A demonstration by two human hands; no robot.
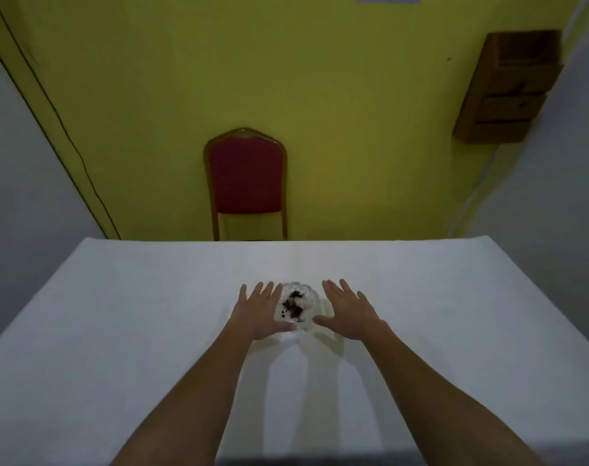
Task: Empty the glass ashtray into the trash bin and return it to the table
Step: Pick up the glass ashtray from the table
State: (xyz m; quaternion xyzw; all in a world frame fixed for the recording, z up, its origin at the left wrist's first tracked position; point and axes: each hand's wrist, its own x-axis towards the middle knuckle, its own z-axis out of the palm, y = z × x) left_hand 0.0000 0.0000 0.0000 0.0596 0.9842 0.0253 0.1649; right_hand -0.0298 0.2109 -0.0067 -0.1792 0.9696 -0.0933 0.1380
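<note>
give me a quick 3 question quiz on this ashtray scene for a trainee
1. True or false: the glass ashtray is already empty.
2. Where are the left hand and right hand? A) flanking the ashtray, fingers spread B) both lifting it C) off the table
3. What stands beyond the table's far edge?

Key
1. False: dark ash lies inside.
2. A
3. A red chair against the yellow wall.

ashtray (296,306) near rim perhaps behind thumbs, blurred
</note>
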